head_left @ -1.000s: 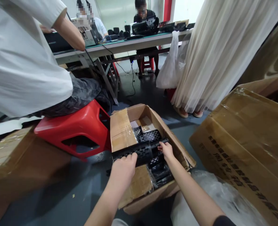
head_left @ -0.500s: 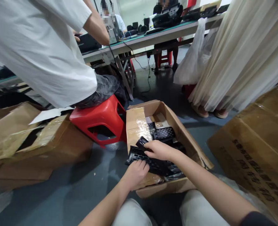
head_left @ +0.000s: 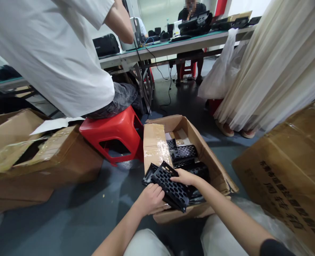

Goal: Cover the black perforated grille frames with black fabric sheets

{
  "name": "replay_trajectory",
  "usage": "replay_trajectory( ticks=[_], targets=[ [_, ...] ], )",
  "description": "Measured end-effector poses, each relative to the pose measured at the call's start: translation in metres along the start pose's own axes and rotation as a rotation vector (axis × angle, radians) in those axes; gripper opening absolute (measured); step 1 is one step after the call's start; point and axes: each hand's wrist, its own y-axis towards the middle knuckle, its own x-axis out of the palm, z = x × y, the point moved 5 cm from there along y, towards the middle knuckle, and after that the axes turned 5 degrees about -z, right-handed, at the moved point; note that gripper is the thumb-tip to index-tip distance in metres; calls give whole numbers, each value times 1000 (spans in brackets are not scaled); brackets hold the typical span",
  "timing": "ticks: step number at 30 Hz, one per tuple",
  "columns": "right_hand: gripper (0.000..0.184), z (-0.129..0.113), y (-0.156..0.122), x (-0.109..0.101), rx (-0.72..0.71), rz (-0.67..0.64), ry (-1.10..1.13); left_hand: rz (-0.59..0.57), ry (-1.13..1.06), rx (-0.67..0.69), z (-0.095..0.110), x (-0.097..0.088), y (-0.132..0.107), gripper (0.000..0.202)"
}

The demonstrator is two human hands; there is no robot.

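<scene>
A black perforated panel (head_left: 170, 183) with rows of slots is tilted over the near left side of an open cardboard box (head_left: 214, 154). My right hand (head_left: 186, 177) is closed on its right edge. My left hand (head_left: 151, 196) has its fingers curled round the near left edge of another black perforated panel (head_left: 147, 175), partly hidden beneath the first. Whether the left fingers also press on the upper panel is hard to see. Deeper in the box lie several similar black slotted panels (head_left: 184, 152). A taped flap (head_left: 154, 140) leans along the box's left side.
A red stool (head_left: 112, 131) with a seated person in a white shirt (head_left: 74, 67) is at the left. Cardboard boxes stand left (head_left: 74, 167) and right (head_left: 280, 160). Behind are a workbench (head_left: 162, 49), a hanging plastic bag (head_left: 218, 78) and a person in a long pale skirt (head_left: 274, 64).
My right hand's panel has turned from nearly edge-on to broad face up, across the panel at my left hand. The seated person's arm has risen from the dark device on the bench.
</scene>
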Motion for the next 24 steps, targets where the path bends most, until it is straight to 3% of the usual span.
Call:
replay_trajectory(
  ticks=[2,4,6,8,10,13,16,20,22,24],
  targets=[
    [32,12,5,8,51,-97,152,22,81,18,0,1,-4,17],
    [36,14,10,13,103,-158,305,138,137,-30,-5,-2,-10,14],
    [43,11,14,17,124,-211,437,284,176,-194,-16,-5,-17,27],
    [47,6,17,19,115,-220,514,354,141,-401,-30,-5,-22,46],
    [47,3,18,18,127,-196,582,316,16,-528,-44,-3,-21,60],
    [49,-11,15,14,141,-148,725,188,-196,-567,-58,-18,-12,69],
    [53,-52,-1,-1,106,-112,842,99,-314,-535,-68,-70,3,73],
    [53,-137,-49,-34,64,-29,921,70,-454,-472,-69,-178,26,69],
    [52,-181,-81,-48,64,5,954,83,-599,-522,-61,-230,33,68],
    [53,-219,-114,-58,93,58,985,113,-865,-666,-48,-267,36,68]
  ],
)
